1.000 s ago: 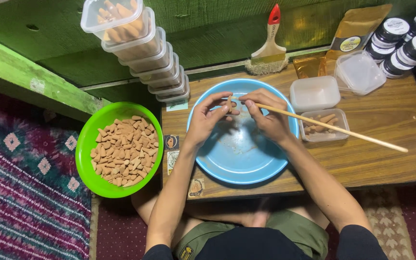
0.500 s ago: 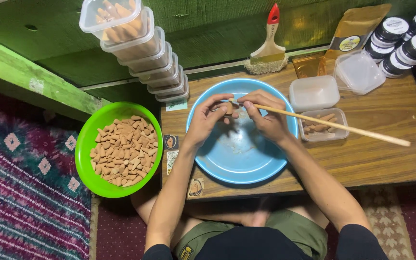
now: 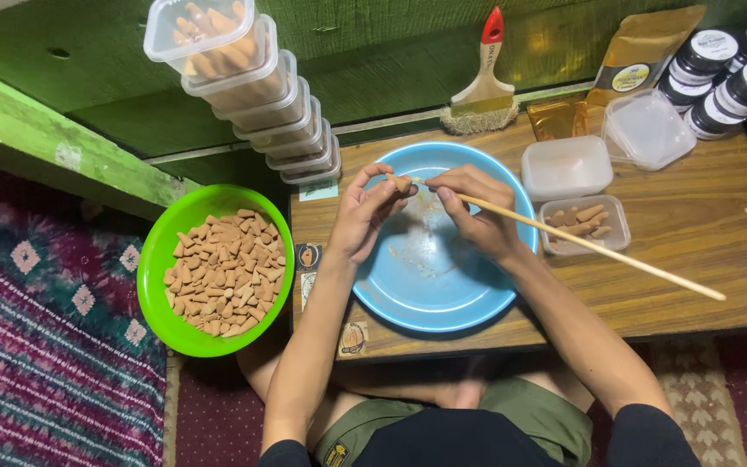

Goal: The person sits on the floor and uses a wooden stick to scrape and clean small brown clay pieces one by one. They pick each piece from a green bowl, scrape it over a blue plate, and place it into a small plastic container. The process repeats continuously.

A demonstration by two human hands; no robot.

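At centre frame, above a blue bowl (image 3: 425,285) on the wooden worktop (image 3: 693,233), the left hand (image 3: 365,212) has its grip clamped on a small brown cone (image 3: 403,183). The right hand (image 3: 477,212) pinches a long stick (image 3: 598,249), its tip touching the cone. A green bowl (image 3: 159,259) of cones sits left.

Blue bowl (image 3: 443,294), green bowl (image 3: 159,259) of tan cones (image 3: 222,275), brown desk (image 3: 702,233), purple patterned rug (image 3: 45,346).
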